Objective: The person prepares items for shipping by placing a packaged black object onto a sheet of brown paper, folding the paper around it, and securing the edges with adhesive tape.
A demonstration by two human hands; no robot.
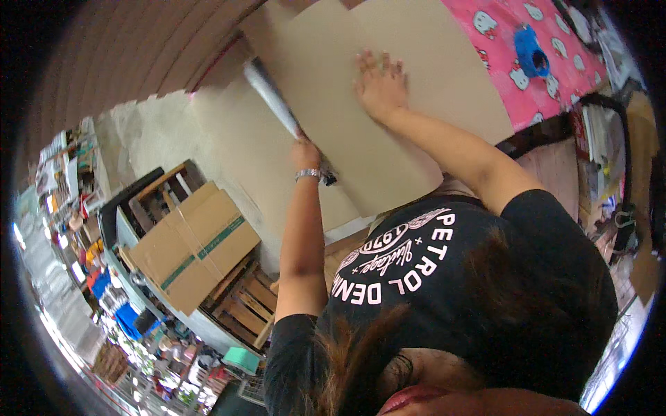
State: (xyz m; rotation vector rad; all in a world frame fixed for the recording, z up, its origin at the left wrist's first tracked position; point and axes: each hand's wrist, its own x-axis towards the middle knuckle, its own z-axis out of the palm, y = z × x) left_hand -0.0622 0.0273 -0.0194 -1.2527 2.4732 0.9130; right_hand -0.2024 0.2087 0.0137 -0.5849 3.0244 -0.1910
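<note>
A large sheet of brown cardboard (430,62) lies in front of me, across a pale surface. My right hand (383,90) rests on the sheet with its fingers stretched out and slightly apart, holding nothing. My left hand (305,154), with a metal watch at the wrist, is closed around a long silvery blade-like tool (272,97). The tool slants away to the far left over the cardboard, and a dark end sticks out below the hand. Motion blur hides its exact kind. Whether its edge touches the cardboard I cannot tell.
At the right, a blue ring-shaped thing (533,55) sits on a pink patterned cloth (496,48). To the left, a flattened cardboard box (194,243) with green tape lies over wooden slats (246,301). A corrugated wall (132,55) rises at the far left, with cluttered goods below it.
</note>
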